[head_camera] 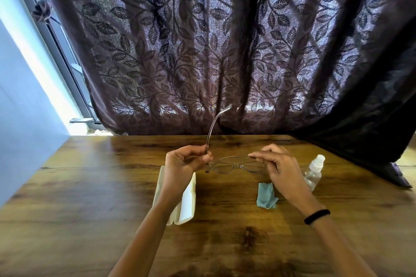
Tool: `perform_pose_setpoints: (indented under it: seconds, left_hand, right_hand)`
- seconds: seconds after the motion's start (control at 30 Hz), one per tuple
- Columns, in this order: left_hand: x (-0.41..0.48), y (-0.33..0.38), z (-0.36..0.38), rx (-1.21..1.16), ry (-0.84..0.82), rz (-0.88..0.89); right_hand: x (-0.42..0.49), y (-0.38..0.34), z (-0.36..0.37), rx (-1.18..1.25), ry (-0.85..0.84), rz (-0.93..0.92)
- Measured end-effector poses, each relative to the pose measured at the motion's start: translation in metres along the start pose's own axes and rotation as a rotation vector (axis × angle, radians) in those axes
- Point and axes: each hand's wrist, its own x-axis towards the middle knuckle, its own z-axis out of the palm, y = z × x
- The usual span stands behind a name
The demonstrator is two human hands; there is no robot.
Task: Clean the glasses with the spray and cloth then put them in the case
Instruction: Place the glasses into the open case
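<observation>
The left hand [186, 162] and right hand [279, 164] each pinch an end of the glasses [234, 165], held mid-frame above the wooden table [90, 186], one temple pointing upward. On the table lie a white case [188, 204], blue cloth [265, 195] and spray bottle [315, 168]. A leaf-patterned curtain [202, 40] fills the top; a window [67, 56] shows upper left.

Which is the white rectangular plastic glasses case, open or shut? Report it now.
Open: the white case lies on the wooden table with its two halves spread side by side, one showing on each side of the left forearm.
</observation>
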Motion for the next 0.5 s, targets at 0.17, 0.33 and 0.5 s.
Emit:
perform_pose_setpoints:
  seconds: [0.17, 0.33, 0.5]
  left_hand:
    - [0.002, -0.001, -0.006, 0.464, -0.096, 0.15]
    - [0.002, -0.004, -0.012, 0.811, -0.257, 0.218]
    - [-0.001, -0.008, -0.015, 0.644, -0.328, -0.031]
  right_hand:
    - [0.003, 0.001, -0.003, 0.043, -0.088, 0.048]
    - [0.008, 0.0, -0.002, 0.334, -0.062, 0.203]
    - [0.003, 0.007, -0.003, 0.706, -0.036, 0.427]
